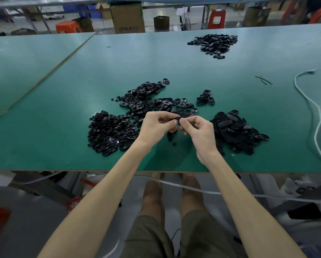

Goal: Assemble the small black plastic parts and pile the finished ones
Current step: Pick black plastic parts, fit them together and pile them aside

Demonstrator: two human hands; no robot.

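My left hand (156,125) and my right hand (198,132) meet above the green table (100,71), both pinching one small black oval part (175,121) between thumbs and fingertips; most of it is hidden by the fingers. A heap of small black pieces (109,133) lies left of my hands. Oval shells (150,101) are scattered behind them. To the right sits a pile of black ovals (236,131). A small cluster (205,97) lies beyond, and another pile (214,43) sits far back right.
A white cord (312,103) snakes along the table's right side, with thin black ties (264,80) near it. A lone small piece (174,143) lies under my hands. The table's front edge (81,170) runs just above my knees. Boxes and orange stools stand behind.
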